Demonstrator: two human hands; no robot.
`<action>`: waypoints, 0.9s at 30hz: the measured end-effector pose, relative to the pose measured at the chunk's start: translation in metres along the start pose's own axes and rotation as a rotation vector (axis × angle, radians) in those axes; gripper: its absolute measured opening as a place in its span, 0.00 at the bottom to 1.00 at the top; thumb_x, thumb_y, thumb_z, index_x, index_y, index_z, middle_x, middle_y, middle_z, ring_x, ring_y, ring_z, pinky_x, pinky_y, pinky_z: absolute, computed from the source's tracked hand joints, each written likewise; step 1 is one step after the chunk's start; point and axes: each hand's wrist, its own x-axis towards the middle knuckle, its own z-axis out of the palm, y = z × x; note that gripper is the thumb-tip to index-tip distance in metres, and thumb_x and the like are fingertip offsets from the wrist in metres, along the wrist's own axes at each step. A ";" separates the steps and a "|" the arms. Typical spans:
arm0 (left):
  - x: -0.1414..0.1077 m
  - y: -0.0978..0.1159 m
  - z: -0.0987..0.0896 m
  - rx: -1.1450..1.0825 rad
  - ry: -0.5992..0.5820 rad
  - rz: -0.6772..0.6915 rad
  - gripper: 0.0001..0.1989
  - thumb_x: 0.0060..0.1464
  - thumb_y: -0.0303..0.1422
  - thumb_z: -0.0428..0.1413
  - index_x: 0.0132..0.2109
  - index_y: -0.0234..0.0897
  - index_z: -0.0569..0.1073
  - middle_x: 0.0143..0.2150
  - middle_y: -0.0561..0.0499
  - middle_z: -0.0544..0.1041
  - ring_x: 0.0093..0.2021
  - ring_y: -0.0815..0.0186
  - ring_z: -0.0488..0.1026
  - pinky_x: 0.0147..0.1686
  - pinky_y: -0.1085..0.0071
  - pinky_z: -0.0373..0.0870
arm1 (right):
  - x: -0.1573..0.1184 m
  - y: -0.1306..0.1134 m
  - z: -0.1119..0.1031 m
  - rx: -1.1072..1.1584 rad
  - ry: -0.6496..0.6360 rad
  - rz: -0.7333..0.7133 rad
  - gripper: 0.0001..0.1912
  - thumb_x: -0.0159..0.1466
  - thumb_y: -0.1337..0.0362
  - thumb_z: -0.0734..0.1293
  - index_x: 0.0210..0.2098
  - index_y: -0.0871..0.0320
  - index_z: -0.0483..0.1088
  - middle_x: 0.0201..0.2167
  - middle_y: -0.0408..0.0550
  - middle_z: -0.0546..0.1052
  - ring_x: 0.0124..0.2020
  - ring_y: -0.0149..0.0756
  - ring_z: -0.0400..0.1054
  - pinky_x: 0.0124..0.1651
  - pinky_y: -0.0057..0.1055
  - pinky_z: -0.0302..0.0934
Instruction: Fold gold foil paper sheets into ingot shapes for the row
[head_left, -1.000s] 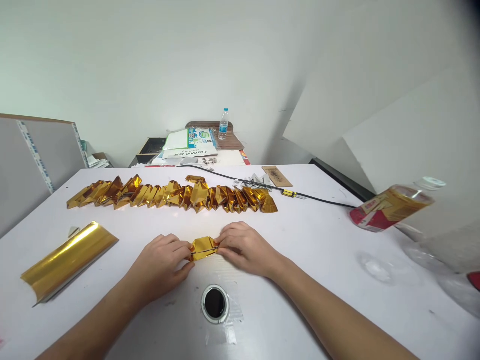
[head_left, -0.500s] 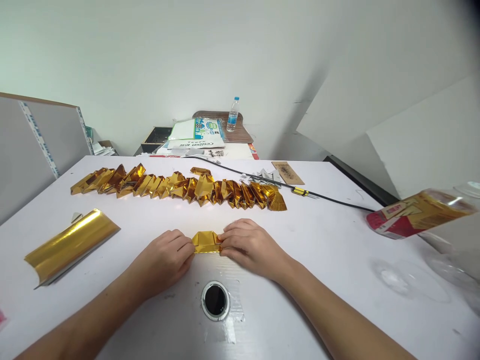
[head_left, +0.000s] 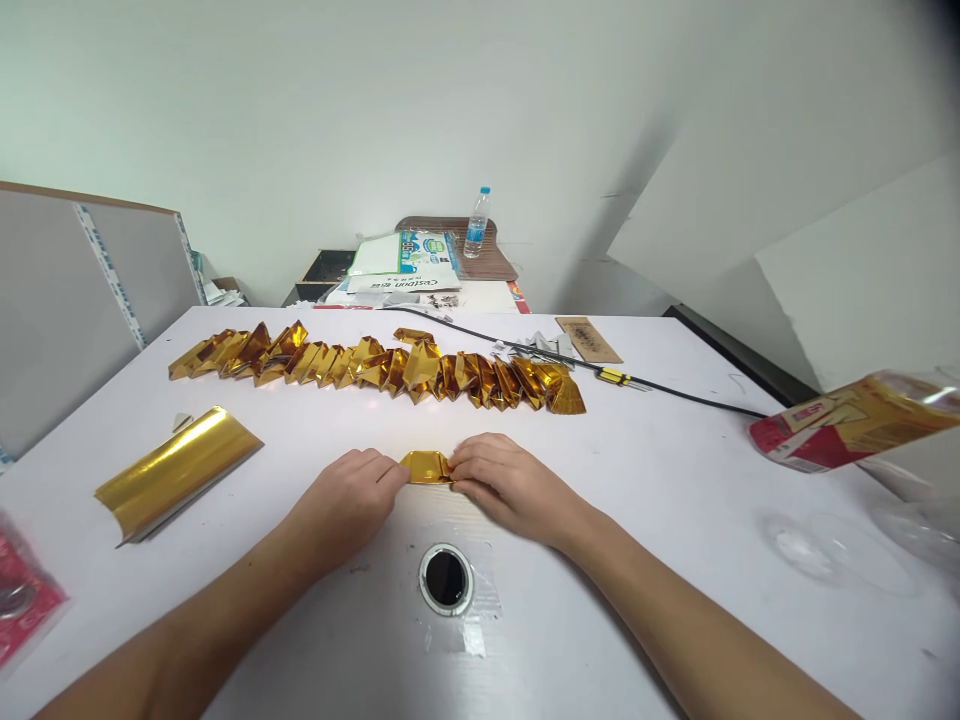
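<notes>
A small piece of gold foil paper (head_left: 426, 467) lies near the middle of the white table, above a round hole. My left hand (head_left: 360, 500) pinches its left end, and my right hand (head_left: 506, 485) grips its right end with fingers pressed together. Beyond both hands, a long row of folded gold foil pieces (head_left: 420, 368) stretches across the table. A stack of gold foil sheets (head_left: 180, 472), slightly curled, rests to the left of my left hand.
The round hole (head_left: 446, 579) has tape around it. A black cable (head_left: 675, 393) crosses the back right, near silver scraps and a brown card (head_left: 589, 340). At right lies a red and yellow plastic container (head_left: 847, 420); a pink packet (head_left: 26, 590) is at left.
The foil between my hands now shows a narrower, folded-over shape. The whole view has shifted slightly, bringing more of the pink packet into sight at left.
</notes>
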 end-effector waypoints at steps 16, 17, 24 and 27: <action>0.000 -0.004 -0.001 -0.382 -0.008 -0.312 0.10 0.64 0.28 0.52 0.44 0.40 0.78 0.41 0.52 0.83 0.42 0.63 0.78 0.45 0.66 0.75 | -0.008 0.001 0.002 0.144 0.053 0.258 0.09 0.71 0.62 0.68 0.50 0.54 0.71 0.49 0.51 0.80 0.52 0.42 0.75 0.55 0.43 0.71; 0.000 -0.003 0.000 -0.385 -0.006 -0.311 0.10 0.64 0.28 0.52 0.43 0.40 0.78 0.40 0.52 0.83 0.42 0.63 0.77 0.45 0.66 0.75 | -0.008 0.002 0.003 0.143 0.062 0.263 0.10 0.70 0.62 0.69 0.51 0.53 0.72 0.49 0.51 0.80 0.52 0.42 0.75 0.56 0.43 0.71; -0.001 -0.002 0.003 -0.402 0.024 -0.247 0.09 0.66 0.28 0.54 0.46 0.40 0.80 0.42 0.51 0.83 0.44 0.63 0.77 0.46 0.65 0.76 | -0.005 -0.001 0.005 -0.002 0.072 0.095 0.08 0.73 0.62 0.66 0.43 0.55 0.78 0.44 0.53 0.78 0.48 0.43 0.70 0.54 0.45 0.65; -0.001 0.000 0.006 -0.409 0.049 -0.233 0.10 0.67 0.29 0.53 0.45 0.40 0.80 0.41 0.50 0.83 0.42 0.63 0.78 0.46 0.65 0.77 | -0.004 -0.010 0.007 -0.087 0.052 0.135 0.09 0.74 0.65 0.64 0.48 0.55 0.77 0.43 0.52 0.79 0.48 0.43 0.69 0.53 0.45 0.61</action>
